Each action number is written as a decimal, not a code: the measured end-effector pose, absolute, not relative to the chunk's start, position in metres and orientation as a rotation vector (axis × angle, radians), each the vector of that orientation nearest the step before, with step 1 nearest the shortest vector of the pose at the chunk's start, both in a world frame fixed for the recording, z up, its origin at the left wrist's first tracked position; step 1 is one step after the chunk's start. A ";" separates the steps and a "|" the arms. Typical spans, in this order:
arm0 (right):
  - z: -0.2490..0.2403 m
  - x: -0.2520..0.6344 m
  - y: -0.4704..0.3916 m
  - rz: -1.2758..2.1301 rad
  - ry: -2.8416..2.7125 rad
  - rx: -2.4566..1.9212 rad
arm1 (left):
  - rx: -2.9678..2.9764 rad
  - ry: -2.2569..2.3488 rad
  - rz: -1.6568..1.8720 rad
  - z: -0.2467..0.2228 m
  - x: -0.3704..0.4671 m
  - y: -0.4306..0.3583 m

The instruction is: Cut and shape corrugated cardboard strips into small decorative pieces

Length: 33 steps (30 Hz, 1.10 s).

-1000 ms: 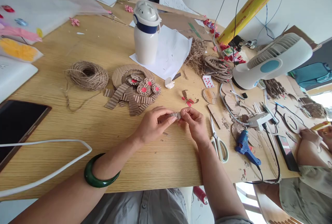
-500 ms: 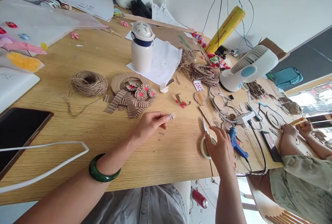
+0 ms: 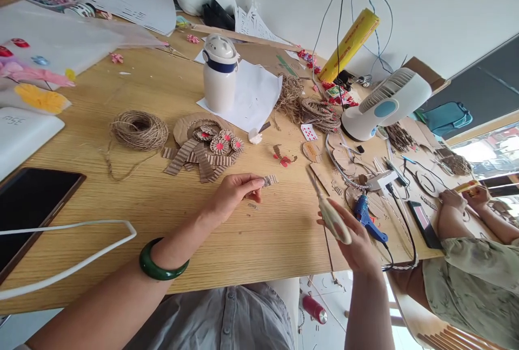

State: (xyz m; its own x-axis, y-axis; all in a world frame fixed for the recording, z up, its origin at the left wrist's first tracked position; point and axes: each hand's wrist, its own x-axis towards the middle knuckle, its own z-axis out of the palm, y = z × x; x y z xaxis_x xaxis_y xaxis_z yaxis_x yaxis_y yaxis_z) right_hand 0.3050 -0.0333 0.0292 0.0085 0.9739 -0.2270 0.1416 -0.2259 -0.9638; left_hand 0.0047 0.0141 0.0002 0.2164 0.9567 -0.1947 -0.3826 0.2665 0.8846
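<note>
Between thumb and fingers, my left hand [image 3: 237,194] pinches a small strip of corrugated cardboard [image 3: 271,180] just above the table. A few tiny scraps lie below it. My right hand [image 3: 357,236] has a pair of scissors [image 3: 333,219] with cream handles in its grasp, lifted off the table, blades pointing away from me. Beyond my left hand sits a cardboard wreath [image 3: 186,128] with corrugated strips and round, red-centred cardboard flowers [image 3: 219,145]. Red petals with brown pieces [image 3: 285,159] lie past the held strip.
A ball of twine [image 3: 139,130], a white bottle [image 3: 220,77] and a phone [image 3: 36,209] occupy the left side. To the right are a blue glue gun [image 3: 368,219], a power strip [image 3: 381,180], cables and a white fan [image 3: 385,104]. Another person's hands [image 3: 466,199] work at far right.
My right hand has picked the scissors up from the table and turned them, handles now in the palm. My left hand stays nearly still, and more of the cardboard strip shows.
</note>
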 end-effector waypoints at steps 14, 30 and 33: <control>0.021 0.243 -0.044 1.875 -1.391 -0.861 | 0.857 0.865 1.043 0.001 0.008 0.014; 0.034 0.241 -0.040 1.986 -1.464 -0.902 | 1.015 0.896 0.971 -0.002 0.010 0.013; 0.029 0.235 -0.041 1.988 -1.408 -0.878 | 1.028 0.885 0.964 -0.003 0.010 0.013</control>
State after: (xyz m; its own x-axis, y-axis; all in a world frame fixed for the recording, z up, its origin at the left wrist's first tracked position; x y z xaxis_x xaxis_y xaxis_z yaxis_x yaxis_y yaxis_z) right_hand 0.2348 -0.0409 0.0290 -0.6385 0.7441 -0.1965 -0.0617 -0.3039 -0.9507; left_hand 0.0099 0.0130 -0.0035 0.3240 0.9359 -0.1381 -0.2175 0.2158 0.9519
